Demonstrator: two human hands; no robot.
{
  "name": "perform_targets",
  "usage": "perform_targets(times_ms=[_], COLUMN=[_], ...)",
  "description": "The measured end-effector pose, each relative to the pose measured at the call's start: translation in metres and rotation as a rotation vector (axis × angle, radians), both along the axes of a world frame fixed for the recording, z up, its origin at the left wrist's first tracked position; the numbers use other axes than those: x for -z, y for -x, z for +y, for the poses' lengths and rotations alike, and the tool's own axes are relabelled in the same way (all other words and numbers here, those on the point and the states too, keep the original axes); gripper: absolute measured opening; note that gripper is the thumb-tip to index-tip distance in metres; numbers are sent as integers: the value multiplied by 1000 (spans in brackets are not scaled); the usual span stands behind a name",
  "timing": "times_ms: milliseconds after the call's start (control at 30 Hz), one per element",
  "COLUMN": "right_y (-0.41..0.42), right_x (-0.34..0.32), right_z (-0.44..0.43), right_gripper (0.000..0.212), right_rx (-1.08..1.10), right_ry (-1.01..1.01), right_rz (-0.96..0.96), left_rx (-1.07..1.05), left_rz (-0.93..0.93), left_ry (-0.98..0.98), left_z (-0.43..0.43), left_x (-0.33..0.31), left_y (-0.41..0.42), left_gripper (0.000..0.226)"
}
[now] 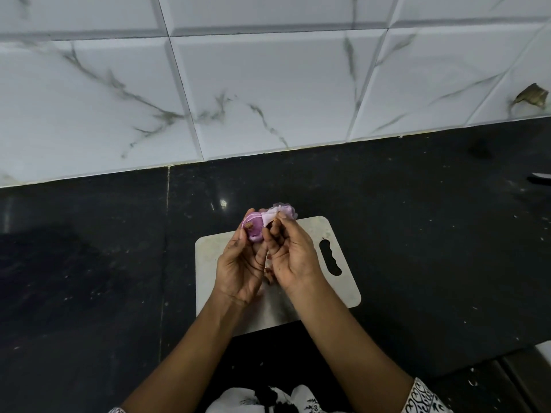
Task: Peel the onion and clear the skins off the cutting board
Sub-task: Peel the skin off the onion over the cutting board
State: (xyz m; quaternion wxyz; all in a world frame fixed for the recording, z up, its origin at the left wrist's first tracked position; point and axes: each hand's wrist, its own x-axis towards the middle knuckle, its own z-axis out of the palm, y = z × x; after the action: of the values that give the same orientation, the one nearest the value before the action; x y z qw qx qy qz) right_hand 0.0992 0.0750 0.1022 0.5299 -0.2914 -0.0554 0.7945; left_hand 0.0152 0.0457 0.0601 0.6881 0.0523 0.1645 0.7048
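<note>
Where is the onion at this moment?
Head view, centre: the left hand holds the onion above the far edge of the cutting board, with the right hand pinching its loose skin just to its right.

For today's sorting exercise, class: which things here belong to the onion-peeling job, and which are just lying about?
Belong to the job: onion, held in the left hand; loose skin, pinched by the right hand; cutting board under both.
Lying about: brown scrap on the wall tiles; dark object at the right edge of the counter, too cut off to name.
</note>
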Motion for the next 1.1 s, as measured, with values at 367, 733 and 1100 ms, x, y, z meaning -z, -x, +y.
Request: perform_targets(times_ms=[367,733,1100], right_y=[1,-14,-27], right_x=[2,11,6], right_z=[0,10,17], right_gripper=[14,19,12], right_rx=[107,61,-164], right_ry=[88,83,-169], right_rz=[264,146,-258], left_rx=[-29,26,16], left_rz=[-298,-241,158], left_ry=[18,78,240], left_z=[4,5,9], left_x=[-5,3,3], left_y=[-15,-19,-9], left_gripper=[54,61,32])
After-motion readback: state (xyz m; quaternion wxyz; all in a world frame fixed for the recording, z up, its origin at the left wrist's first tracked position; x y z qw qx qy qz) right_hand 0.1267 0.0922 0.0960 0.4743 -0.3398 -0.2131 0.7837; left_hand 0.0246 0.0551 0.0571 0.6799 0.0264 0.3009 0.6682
